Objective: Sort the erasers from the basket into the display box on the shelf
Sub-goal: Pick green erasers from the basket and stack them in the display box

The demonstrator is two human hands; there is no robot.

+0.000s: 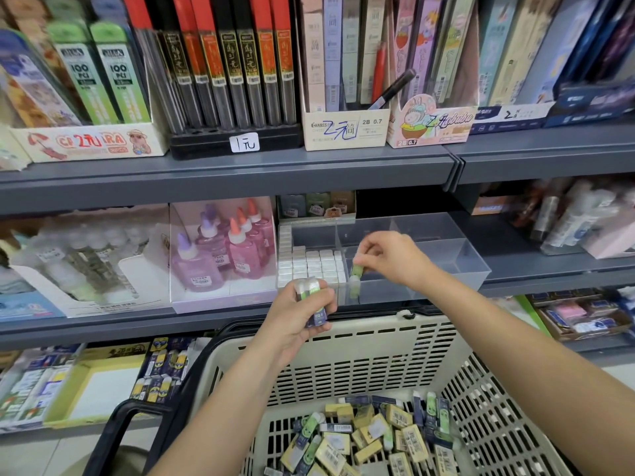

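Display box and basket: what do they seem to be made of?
Display box: clear rigid plastic, possibly acrylic, with a glossy finish; the white blocks inside and the shelf behind show through its walls. Basket: beige moulded plastic with a matte finish, regular slots in the walls and a grid floor. Its handle looks like black plastic.

Left hand point(298, 319) and right hand point(391, 260), above the basket point(360, 341), are bare, as are both forearms (as far as they show).
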